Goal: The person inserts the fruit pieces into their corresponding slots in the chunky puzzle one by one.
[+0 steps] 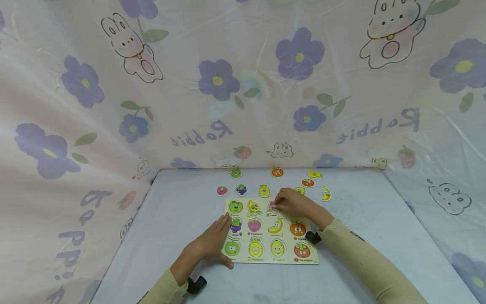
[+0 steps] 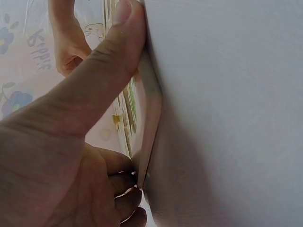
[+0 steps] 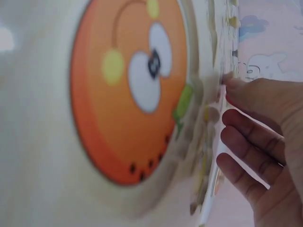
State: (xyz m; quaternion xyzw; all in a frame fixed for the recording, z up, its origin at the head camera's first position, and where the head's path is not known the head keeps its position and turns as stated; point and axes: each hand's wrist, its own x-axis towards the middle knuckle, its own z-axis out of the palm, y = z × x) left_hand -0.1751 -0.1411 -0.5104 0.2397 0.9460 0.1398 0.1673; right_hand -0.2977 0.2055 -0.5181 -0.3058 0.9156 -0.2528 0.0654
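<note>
A fruit puzzle board (image 1: 264, 261) lies flat, its printed fruits in rows. My left hand (image 1: 212, 238) rests at its left edge, fingers fairly straight along the side and thumb by the near left corner; in the left wrist view the thumb (image 2: 102, 61) lies along the board's edge. My right hand (image 1: 294, 202) is over the upper right of the board, thumb and forefinger pinching a pink peach piece (image 1: 271, 207) at the peach picture. Left of it are an apple piece (image 1: 236, 207) and a pear piece (image 1: 253, 207). The board's upper right corner is hidden by the right hand.
Behind the board lie loose fruit pieces, among them a strawberry (image 1: 222, 191), grapes (image 1: 241, 189), a pineapple (image 1: 264, 191), an orange (image 1: 277, 172) and a banana (image 1: 325, 193). A flowered curtain (image 1: 258, 105) hangs around the back and sides of the white table (image 1: 182, 202).
</note>
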